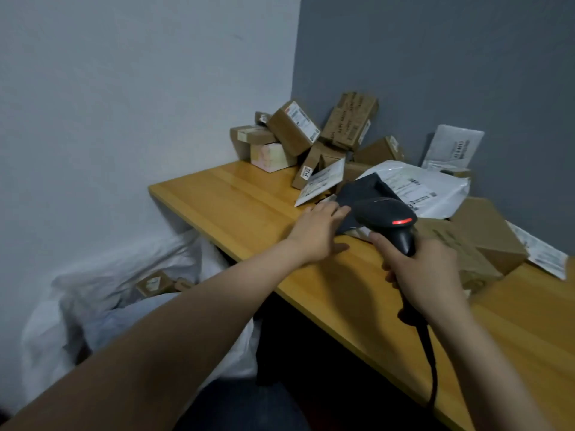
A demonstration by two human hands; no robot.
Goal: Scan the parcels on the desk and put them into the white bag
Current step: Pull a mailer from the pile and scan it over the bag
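My right hand (418, 269) grips the handle of a black barcode scanner (389, 220), whose red light glows on top. The scanner's head hangs over a dark grey mailer parcel (361, 192) lying on the wooden desk (242, 200). With fingers stretched out, my left hand (317, 233) touches the near edge of that dark mailer. Behind it, several cardboard boxes (294, 127) and white mailers (426, 188) pile up in the desk's far corner. The white bag (93, 293) sits open on the floor left of the desk, with a small box (154, 284) inside it.
A larger cardboard box (488, 234) lies right of the scanner with a labelled white envelope (541, 250) beyond it. The scanner's cable (431, 365) hangs down over the desk's front edge. A white wall is on the left and a grey wall behind the pile.
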